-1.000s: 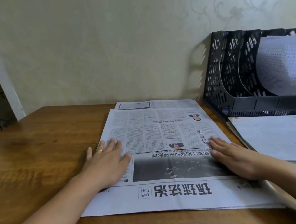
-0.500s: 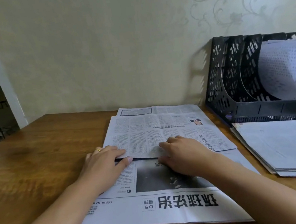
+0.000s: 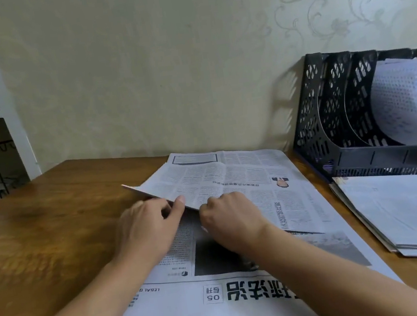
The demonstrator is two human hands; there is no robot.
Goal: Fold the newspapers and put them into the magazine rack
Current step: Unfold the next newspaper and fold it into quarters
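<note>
Hands, left and right, pinch thin printed newspaper fold.

Dim, soft daylight from the right (wide-angle bending at edges), slight blur throughout.

Pretty plain room: brown wooden desk pushed against a pale cream wall with faint swirly floral wallpaper on the right, white shelf unit off to the left, soft dim light.
</note>
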